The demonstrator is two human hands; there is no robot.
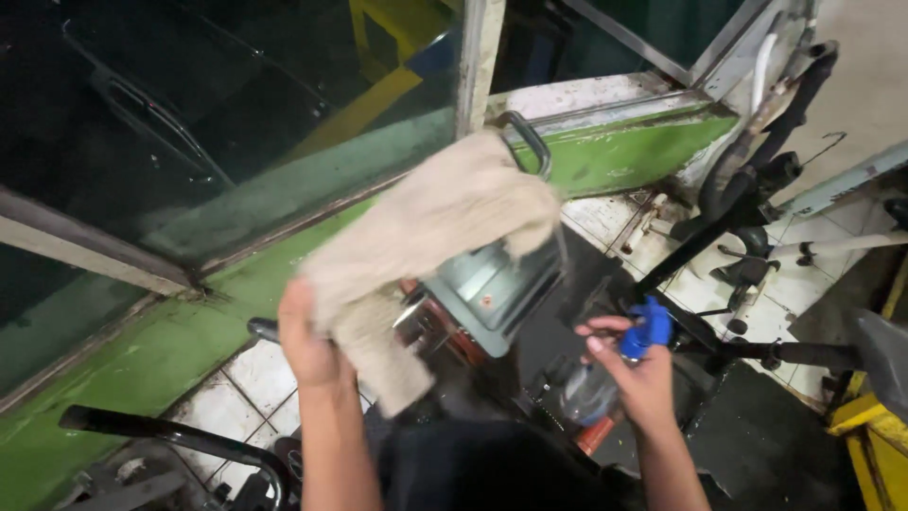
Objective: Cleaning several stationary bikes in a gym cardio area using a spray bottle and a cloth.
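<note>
Head cam: my left hand point(307, 345) is clenched on a beige rag point(426, 237), draped over the grey metal display point(497, 284) of an exercise bike by the green sill point(142, 364). My right hand point(643, 374) grips a clear spray bottle w/ blue trigger point(648, 331), just right of the display. Imo best to aim spray at the rag, not the display, then wipe w/ flat even pressure.

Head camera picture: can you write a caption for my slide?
Left hand wipes a grey machine screen with a beige cloth while the right hand holds a blue-topped spray bottle.
</note>
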